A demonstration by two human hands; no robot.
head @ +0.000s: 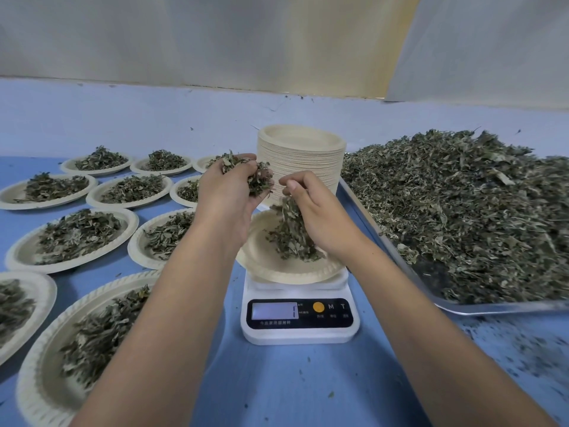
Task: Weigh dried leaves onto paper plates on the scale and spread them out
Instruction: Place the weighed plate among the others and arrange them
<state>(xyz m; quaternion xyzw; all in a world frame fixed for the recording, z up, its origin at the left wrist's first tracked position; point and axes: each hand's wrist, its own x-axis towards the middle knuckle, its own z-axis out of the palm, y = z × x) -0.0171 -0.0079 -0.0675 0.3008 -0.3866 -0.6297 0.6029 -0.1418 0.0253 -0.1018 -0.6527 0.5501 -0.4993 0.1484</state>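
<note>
While left hand point(227, 194) cups leaves point(261, 180), right point(321, 218) pinches

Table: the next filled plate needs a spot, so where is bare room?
Bare table lies in front of the scale, between the nearest filled plate and the leaf crumbs. Filled plates crowd the left; the tray fills the right.

Bright, even light; soft shadows; wide-angle bending and blur at edges.

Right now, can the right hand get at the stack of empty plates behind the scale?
Probably yes: the stack stands just behind the right hand with nothing between, but that hand grips a bunch of leaves, so it must drop them first.
</note>
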